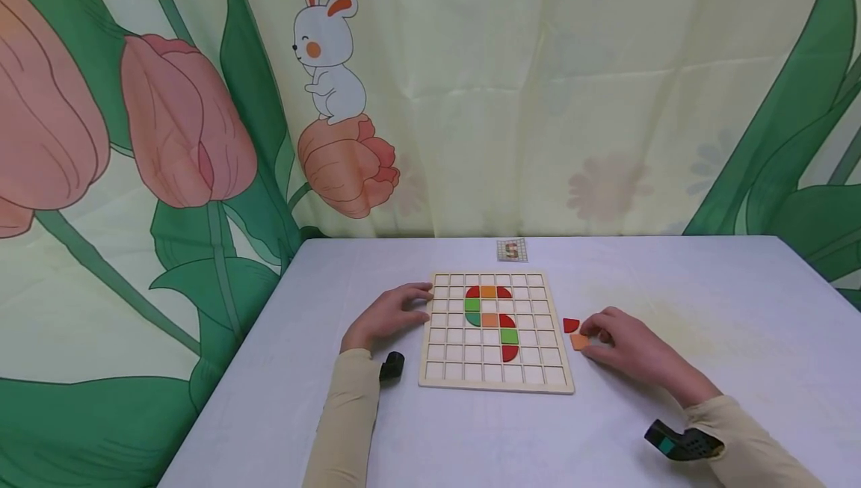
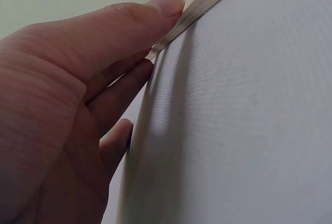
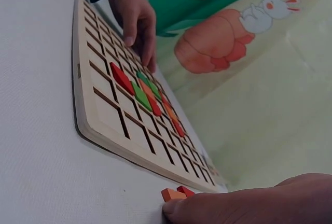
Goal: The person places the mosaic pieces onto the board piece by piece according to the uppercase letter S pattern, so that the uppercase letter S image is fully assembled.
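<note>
A wooden grid board (image 1: 498, 388) lies flat on the table, with red, orange and green tiles set in an S-like curve, among them a light green square (image 1: 509, 335) and a red rounded tile (image 1: 510, 354) at the lower end. My left hand (image 1: 390, 314) rests at the board's left edge, fingers extended and thumb touching the rim in the left wrist view. Off the board's right side, my right hand (image 1: 628, 346) pinches an orange square tile (image 1: 578, 341) between thumb and fingers, low at the tabletop. Just behind that tile lies a loose red rounded tile (image 1: 571, 325).
A small pattern card (image 1: 512, 250) lies near the table's far edge, behind the board. The white-covered table (image 1: 471, 443) reaches back to a printed curtain (image 1: 605, 99). Both wrists carry dark camera units.
</note>
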`<state>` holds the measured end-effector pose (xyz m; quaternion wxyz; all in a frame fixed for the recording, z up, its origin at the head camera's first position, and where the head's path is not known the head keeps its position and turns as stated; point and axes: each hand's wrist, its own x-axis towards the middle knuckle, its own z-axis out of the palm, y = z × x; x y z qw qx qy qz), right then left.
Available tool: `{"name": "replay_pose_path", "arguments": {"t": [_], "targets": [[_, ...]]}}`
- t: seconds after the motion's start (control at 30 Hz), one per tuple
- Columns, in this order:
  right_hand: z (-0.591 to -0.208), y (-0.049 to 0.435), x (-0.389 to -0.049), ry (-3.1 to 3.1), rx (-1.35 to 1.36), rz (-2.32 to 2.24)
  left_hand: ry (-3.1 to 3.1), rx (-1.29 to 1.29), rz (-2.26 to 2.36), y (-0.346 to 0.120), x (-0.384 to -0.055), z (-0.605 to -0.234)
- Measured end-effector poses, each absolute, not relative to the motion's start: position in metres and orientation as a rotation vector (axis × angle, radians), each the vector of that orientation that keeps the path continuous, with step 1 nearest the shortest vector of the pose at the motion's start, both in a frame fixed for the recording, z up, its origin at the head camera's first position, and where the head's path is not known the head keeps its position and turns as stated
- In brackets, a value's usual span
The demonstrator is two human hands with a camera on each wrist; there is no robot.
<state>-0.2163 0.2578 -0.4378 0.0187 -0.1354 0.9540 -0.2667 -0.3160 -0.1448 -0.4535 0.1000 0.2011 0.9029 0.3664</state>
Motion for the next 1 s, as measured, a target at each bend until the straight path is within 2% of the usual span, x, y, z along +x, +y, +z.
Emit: {"name": "replay_pose_path", "arguments": {"t": [0.57, 1.0], "targets": [[-0.437, 0.259, -0.217, 2.984, -0.528, -0.821, 2.662, 0.607, 1.084, -0.146, -0.317, -0.454], [-0.427, 0.242, -0.218, 3.003, -0.567, -0.894, 2.653, 0.609, 1.092, -0.146, -0.316, -0.452]]}}
